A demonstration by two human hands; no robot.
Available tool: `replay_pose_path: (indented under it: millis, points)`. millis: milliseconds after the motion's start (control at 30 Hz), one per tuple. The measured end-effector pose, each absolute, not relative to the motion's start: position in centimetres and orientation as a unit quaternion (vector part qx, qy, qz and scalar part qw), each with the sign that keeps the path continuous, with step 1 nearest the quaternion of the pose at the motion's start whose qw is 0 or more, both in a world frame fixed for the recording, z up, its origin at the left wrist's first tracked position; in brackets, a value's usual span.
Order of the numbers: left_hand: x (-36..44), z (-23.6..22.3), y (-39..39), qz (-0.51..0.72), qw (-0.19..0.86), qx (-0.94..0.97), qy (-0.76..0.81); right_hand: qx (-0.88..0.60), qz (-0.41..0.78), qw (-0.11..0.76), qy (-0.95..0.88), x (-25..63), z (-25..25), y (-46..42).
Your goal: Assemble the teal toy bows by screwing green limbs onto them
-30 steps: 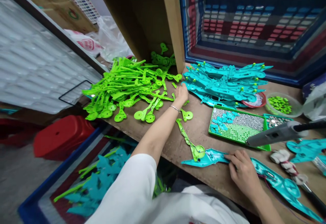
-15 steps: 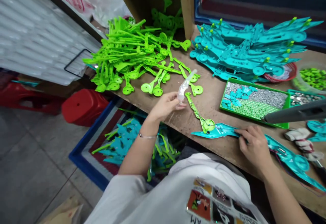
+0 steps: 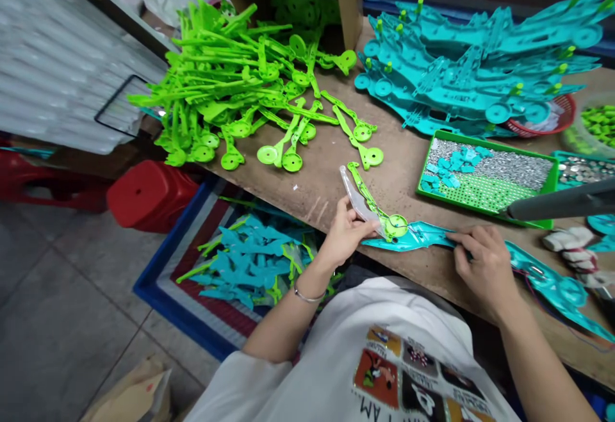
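A whitish, see-through curved plastic piece [image 3: 354, 196] is pinched between the fingers of my left hand [image 3: 342, 237]. It lies along the side of a bright green plastic arm [image 3: 396, 225] with a round end, which rests on the left part of a long teal plastic shell [image 3: 425, 234]. Whether the clear piece touches the green arm, I cannot tell. My right hand [image 3: 483, 267] is closed on the middle of the teal shell, holding it against the bench edge and hiding that part. Thin wires show on the shell's right half.
Loose green arms [image 3: 230, 82] are heaped at the back left, teal shells [image 3: 471, 76] stacked at the back right. A green tray [image 3: 480, 204] holds screws and small teal pieces. A grey tool [image 3: 567, 201] juts in from the right. Below stands a blue-rimmed crate [image 3: 148, 281] of parts.
My left hand has come toward me and rightward with the clear piece, which now lies alongside the green arm, tilted the other way. My right hand stays on the teal shell. The view has shifted slightly.
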State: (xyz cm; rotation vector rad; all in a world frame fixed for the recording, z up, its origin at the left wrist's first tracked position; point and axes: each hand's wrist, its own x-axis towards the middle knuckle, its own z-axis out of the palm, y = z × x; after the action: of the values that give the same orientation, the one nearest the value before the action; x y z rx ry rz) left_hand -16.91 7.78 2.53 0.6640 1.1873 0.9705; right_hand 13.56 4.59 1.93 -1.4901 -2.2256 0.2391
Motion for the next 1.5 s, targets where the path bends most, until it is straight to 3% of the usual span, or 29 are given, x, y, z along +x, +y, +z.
replay_pose_path:
  millis: [1100, 1367, 1500]
  points:
    - [-18.5, 2.0, 8.5, 0.368, 0.631, 0.438, 0.524, -0.527, 0.090, 0.244, -0.809, 13.8, 1.4, 4.6]
    - [-18.2, 1.6, 8.6, 0.382, 0.641, 0.404, 0.530, -0.537, 0.074, 0.181, -0.821, 14.1, 2.8, 4.6]
    - [-18.1, 1.4, 8.5, 0.394, 0.648, 0.385, 0.526, -0.548, 0.097, 0.242, -0.794, 11.5, 5.2, 6.2]
